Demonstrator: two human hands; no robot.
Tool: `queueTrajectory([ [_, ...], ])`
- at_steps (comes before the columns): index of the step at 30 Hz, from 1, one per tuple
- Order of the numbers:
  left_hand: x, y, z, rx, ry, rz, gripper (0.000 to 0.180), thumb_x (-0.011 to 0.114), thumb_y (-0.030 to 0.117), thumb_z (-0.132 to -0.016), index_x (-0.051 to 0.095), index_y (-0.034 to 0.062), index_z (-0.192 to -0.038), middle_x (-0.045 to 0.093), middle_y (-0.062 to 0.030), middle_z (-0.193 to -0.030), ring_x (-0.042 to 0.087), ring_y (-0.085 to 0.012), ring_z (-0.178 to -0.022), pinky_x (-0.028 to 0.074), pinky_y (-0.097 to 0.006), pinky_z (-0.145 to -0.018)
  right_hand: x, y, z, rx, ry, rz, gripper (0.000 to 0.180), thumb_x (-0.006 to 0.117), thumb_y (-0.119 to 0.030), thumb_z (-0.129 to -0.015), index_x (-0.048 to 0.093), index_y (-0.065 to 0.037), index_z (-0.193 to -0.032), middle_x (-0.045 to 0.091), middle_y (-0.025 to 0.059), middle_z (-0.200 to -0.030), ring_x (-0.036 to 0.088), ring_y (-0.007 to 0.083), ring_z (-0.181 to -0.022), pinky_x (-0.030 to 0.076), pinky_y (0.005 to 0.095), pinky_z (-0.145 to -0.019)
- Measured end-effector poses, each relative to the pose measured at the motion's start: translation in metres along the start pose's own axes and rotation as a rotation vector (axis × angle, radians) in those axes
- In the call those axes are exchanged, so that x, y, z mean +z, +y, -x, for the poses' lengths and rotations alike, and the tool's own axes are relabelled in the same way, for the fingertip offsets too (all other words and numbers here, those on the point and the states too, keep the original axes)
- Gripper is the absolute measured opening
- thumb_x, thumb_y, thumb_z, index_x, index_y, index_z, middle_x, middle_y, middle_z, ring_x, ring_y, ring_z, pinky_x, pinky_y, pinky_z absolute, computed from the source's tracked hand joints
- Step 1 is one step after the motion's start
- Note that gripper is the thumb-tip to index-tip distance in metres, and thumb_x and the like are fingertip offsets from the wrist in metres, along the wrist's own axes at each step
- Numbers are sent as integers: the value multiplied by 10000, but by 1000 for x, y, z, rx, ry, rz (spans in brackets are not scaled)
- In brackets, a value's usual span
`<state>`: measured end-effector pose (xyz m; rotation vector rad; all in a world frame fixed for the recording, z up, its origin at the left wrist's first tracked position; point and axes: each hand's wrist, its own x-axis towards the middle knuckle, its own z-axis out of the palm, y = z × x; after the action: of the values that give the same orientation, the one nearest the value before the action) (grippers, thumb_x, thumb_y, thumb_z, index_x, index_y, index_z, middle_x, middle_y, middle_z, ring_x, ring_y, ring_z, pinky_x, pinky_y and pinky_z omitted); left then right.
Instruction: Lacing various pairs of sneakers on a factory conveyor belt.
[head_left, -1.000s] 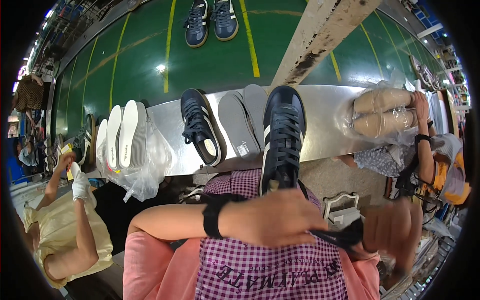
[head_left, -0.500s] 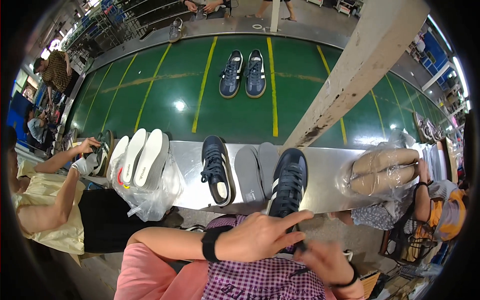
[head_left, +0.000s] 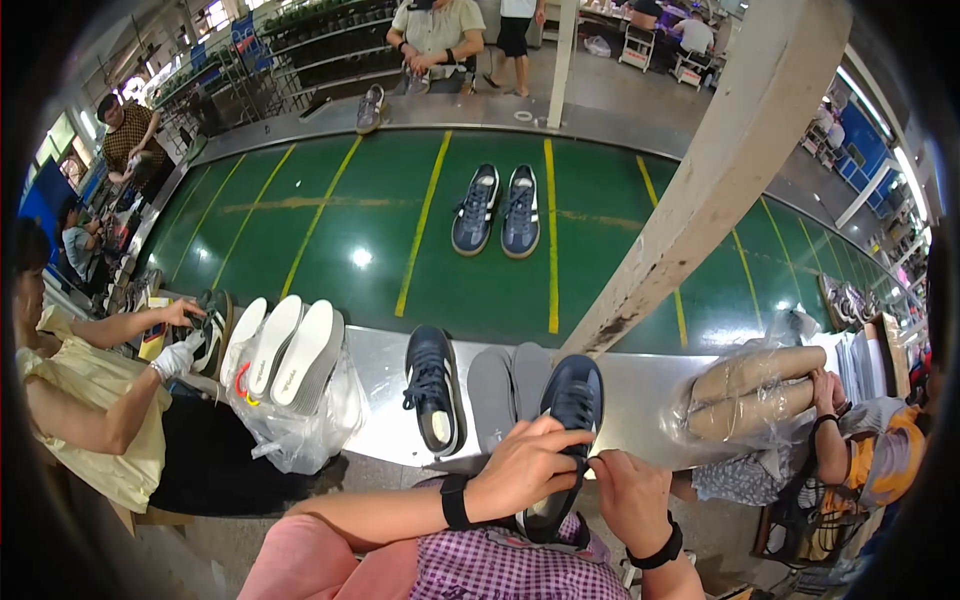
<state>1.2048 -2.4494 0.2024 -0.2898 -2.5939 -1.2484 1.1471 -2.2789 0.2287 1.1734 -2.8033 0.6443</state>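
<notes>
A dark blue sneaker [head_left: 572,388] with white side stripes is in front of me, its toe pointing away and resting over the bench edge. My left hand [head_left: 532,462] lies across its laced front, fingers bent onto the laces. At the shoe's right side my right hand [head_left: 634,497] is closed in a pinch by the laces; the lace between its fingertips is mostly hidden. Left of it, a matching sneaker [head_left: 432,388] stands on the metal bench. Between the two shoes lie grey insoles [head_left: 492,395], partly behind the held shoe.
Stacked white insoles [head_left: 303,355] sit on a plastic bag [head_left: 300,440] at the left. Beyond is a green conveyor [head_left: 340,260] carrying a pair of blue sneakers [head_left: 497,212]. A slanted post [head_left: 700,190] crosses the right side. Wrapped tan forms [head_left: 755,390] and co-workers flank me.
The view has tilted up, so the bench and conveyor appear lower. My right hand has come up from below to the shoe's side. My left hand's extended fingers have curled onto the laces.
</notes>
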Motion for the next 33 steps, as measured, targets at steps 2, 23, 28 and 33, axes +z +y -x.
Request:
queueTrajectory([
  [2,-6,4,1,-52,24,143,128,734,61,-596,643,8,-668,629,-77,-1027,523,-277,-953,443,-359,-790,-8,-6,-1,-48,-68,-145,140,623,-165,-844,599,-57,-759,579,94,-610,580,268,-531,418,367,-480],
  [23,-35,-72,32,-159,271,-284,524,786,221,-663,591,40,-1114,580,-127,-1095,514,-324,-1046,395,-407,-916,55,25,41,202,-79,-541,706,625,-155,-844,235,33,-1401,593,139,-979,589,202,-834,476,286,-739],
  [28,0,-135,134,-786,387,-439,973,795,211,-633,233,-77,-1374,386,-291,-1273,387,-432,-1163,325,-446,-1015,85,19,66,523,-324,-783,806,545,-85,-791,103,29,-1455,590,263,-1092,631,343,-928,482,338,-794],
  [33,24,-192,157,-1142,351,-80,886,693,252,-725,221,-61,-1407,605,-260,-1017,604,-389,-928,480,-417,-815,101,23,86,514,-160,-957,473,510,-74,-826,404,43,-1272,600,162,-1074,577,229,-940,444,299,-830],
])
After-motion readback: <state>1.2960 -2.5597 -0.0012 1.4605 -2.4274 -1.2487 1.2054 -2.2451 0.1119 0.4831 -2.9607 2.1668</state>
